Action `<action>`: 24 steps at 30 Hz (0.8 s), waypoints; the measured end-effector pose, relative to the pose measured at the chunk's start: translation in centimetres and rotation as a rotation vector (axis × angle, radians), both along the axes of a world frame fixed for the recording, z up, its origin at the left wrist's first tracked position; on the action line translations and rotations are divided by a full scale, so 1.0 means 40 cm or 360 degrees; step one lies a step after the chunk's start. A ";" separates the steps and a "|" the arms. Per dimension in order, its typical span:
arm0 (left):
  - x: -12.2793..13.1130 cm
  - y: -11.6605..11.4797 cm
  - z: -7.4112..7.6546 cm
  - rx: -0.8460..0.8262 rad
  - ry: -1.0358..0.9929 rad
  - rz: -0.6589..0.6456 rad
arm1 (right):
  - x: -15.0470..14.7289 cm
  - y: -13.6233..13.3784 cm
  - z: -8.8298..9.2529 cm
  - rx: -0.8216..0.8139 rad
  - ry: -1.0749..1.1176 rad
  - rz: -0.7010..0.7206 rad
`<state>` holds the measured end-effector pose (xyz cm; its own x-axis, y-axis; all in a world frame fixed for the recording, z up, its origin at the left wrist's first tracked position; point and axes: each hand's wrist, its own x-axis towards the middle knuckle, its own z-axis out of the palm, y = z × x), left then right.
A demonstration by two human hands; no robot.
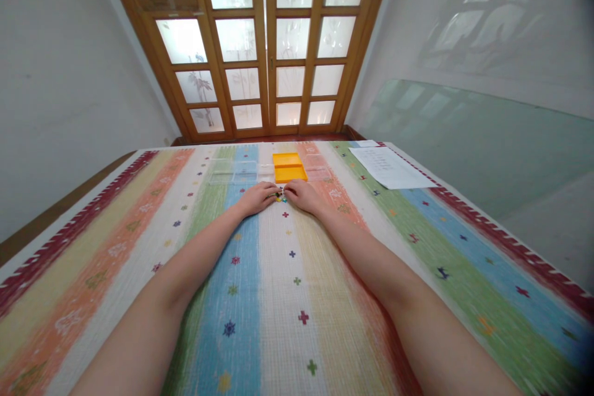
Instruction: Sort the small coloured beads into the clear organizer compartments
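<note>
Left hand [260, 198] and right hand [301, 195] are set close together over the middle of the counter [281, 346]; both forearms extend forward from the near edge of view. Pieces [284, 200], small and including yellow, green and dark ones, lie on the cloth [232, 297] between the two sets of fingertips; their exact shape is too small to tell.

Left fingers: bent, tips directed inward, a dark piece at the tips; whether it is gripped or only touched cannot be told. Right fingers: curled downward beside the pieces; whether they are closed on one cannot be told.

The box [291, 174], yellow, lies open just beyond the hands, nearest the right; its two halves adjoin, one behind the other. A clear tray [232, 172] lies to the left of the box; further clear plastic [318, 172] lies to its right, outline faint.

The cloth is striped lengthwise in several colours and bears small printed motifs. A sheet [392, 168] with faint lines of text lies at the far right; part of a second sheet [366, 143] shows behind it. Beyond the counter stand wood-framed doors [268, 74] with pale panes; a glass panel [464, 136] stands along the right wall [547, 49].
</note>
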<state>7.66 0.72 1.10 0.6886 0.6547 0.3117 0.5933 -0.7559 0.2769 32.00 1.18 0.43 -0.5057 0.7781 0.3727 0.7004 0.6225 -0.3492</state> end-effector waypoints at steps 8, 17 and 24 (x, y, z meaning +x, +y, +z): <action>-0.099 -0.028 -0.005 -0.0037 -0.0072 0.0162 | -0.019 -0.025 0.016 0.0090 -0.0171 0.0155; -0.121 -0.055 -0.008 -0.0064 0.0003 0.0231 | -0.041 -0.023 0.019 -0.0106 -0.0196 -0.0012; -0.122 -0.048 -0.017 -0.0030 -0.0052 0.0258 | -0.092 -0.012 0.023 0.0018 -0.0350 -0.0156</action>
<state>2.79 -1.21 0.43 0.5633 0.7623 0.3188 0.6973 -0.6456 0.3114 28.33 0.72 1.37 -0.4979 0.8237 0.2713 0.8160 0.5509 -0.1750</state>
